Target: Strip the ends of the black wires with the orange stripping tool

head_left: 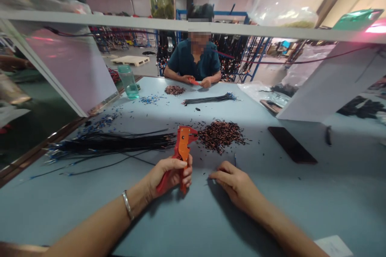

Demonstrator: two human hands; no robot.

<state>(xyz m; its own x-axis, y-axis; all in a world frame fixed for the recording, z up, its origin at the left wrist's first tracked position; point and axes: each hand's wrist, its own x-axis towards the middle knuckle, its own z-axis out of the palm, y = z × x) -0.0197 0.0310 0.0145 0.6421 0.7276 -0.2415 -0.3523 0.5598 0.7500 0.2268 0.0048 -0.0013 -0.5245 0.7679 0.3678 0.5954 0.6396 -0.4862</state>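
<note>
My left hand (pixel 170 174) is closed around the handles of an orange wire stripper (pixel 181 147), whose head points away from me toward a pile of stripped wire bits (pixel 221 134). My right hand (pixel 230 178) rests on the blue table (pixel 193 217) with fingers pinched together at the fingertips; what they hold is too small to make out. A bundle of black wires (pixel 114 142) lies to the left of the stripper, its ends near the tool's head.
A dark phone (pixel 292 145) lies at right. Across the table a person in a dark shirt (pixel 194 62) works with a smaller pile (pixel 175 89) and wire bundle (pixel 211 98). A green-tinted jar (pixel 129 82) stands at far left. White shelf supports flank both sides.
</note>
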